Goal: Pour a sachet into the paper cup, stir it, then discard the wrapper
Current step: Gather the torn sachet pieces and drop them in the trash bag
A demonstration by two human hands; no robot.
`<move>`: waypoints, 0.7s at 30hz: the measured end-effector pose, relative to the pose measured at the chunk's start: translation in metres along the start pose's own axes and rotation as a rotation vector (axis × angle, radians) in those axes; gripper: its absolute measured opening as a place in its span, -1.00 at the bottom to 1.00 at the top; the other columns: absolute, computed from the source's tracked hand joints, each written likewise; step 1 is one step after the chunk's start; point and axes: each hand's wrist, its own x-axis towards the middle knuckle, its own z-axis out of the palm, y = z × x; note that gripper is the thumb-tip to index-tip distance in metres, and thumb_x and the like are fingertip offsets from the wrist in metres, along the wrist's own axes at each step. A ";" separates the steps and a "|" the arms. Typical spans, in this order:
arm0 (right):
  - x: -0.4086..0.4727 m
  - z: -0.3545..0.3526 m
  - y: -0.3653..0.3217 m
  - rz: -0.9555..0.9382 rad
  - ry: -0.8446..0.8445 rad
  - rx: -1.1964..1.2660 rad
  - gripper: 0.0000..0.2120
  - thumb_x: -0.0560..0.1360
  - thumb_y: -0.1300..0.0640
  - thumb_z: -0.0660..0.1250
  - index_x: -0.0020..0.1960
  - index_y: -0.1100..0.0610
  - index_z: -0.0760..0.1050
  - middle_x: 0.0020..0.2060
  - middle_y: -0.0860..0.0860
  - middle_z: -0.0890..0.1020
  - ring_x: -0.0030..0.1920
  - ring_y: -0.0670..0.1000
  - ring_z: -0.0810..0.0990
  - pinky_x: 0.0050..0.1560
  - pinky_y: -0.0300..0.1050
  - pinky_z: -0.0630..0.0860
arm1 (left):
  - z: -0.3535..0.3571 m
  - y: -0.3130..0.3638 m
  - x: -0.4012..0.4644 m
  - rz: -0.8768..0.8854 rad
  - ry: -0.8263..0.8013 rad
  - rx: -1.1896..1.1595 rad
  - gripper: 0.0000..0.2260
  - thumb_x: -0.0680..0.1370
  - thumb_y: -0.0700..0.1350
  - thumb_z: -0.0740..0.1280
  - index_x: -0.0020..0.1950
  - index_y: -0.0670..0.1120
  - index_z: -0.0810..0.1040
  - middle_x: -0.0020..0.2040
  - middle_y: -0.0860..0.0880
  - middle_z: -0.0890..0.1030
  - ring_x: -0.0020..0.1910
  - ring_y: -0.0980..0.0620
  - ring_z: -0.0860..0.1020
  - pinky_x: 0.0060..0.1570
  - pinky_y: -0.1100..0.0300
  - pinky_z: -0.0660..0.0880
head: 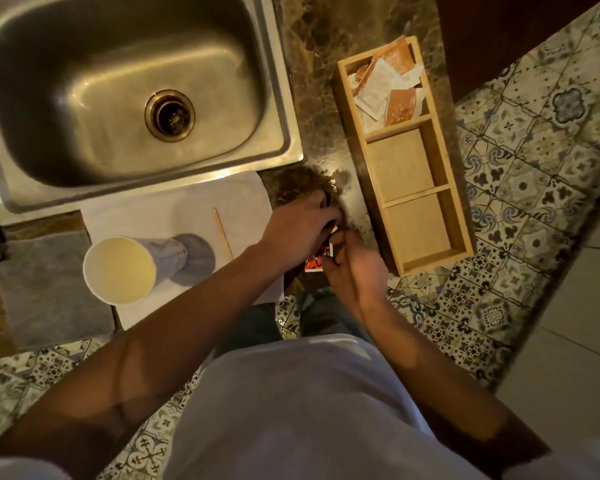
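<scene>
A white paper cup (120, 270) stands upright on a white napkin (160, 216) at the counter's front edge, pale liquid inside. A thin wooden stir stick (223, 234) lies on the napkin to the cup's right. Right of the napkin, my left hand (300, 228) and my right hand (352, 268) meet over a red, white and black sachet (317, 261). Both hands pinch it, and they hide most of it.
A steel sink (281, 109) fills the upper left. A wooden three-compartment tray (459, 223) lies at the right; its far compartment holds several sachets (388, 88), the other two are bare. Dark marble counter (312, 64) runs between them. Patterned floor tiles lie below.
</scene>
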 end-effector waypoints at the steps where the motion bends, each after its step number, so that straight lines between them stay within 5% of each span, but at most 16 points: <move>1: -0.001 0.000 -0.001 0.001 0.012 0.022 -0.72 0.51 0.04 0.44 0.17 0.08 0.50 -0.18 0.05 0.71 -0.17 0.15 0.71 -0.15 0.02 0.63 | -0.001 -0.001 0.000 -0.008 -0.002 0.006 -0.81 0.57 -0.08 0.35 0.17 0.00 0.62 0.04 -0.10 0.52 -0.04 -0.11 0.57 -0.25 0.14 0.33; 13: -0.006 -0.003 0.003 -0.105 0.023 0.012 -0.54 0.54 0.06 0.41 0.39 -0.03 0.38 -0.11 0.01 0.71 -0.15 0.08 0.70 -0.19 -0.15 0.49 | 0.002 -0.013 -0.012 -0.128 0.095 -0.125 -0.87 0.53 -0.06 0.40 0.05 -0.02 0.62 0.04 -0.05 0.53 -0.11 -0.03 0.55 -0.26 0.13 0.41; 18: -0.004 0.000 0.000 -0.119 0.020 -0.061 -0.65 0.53 0.07 0.37 0.29 -0.01 0.44 -0.16 0.00 0.72 -0.14 0.09 0.72 -0.26 -0.20 0.38 | -0.002 -0.017 -0.022 -0.250 0.216 -0.239 -0.87 0.53 -0.02 0.43 0.03 -0.02 0.63 0.01 -0.03 0.55 -0.11 0.02 0.55 -0.20 0.13 0.45; 21: 0.000 -0.003 -0.001 -0.099 -0.047 -0.086 -0.69 0.56 0.04 0.35 0.26 0.05 0.40 -0.15 0.03 0.70 -0.11 0.13 0.70 -0.22 -0.12 0.49 | -0.003 -0.019 -0.030 -0.290 0.272 -0.284 -0.88 0.52 -0.01 0.42 0.01 -0.01 0.64 0.00 -0.02 0.58 -0.08 0.03 0.56 -0.16 0.14 0.47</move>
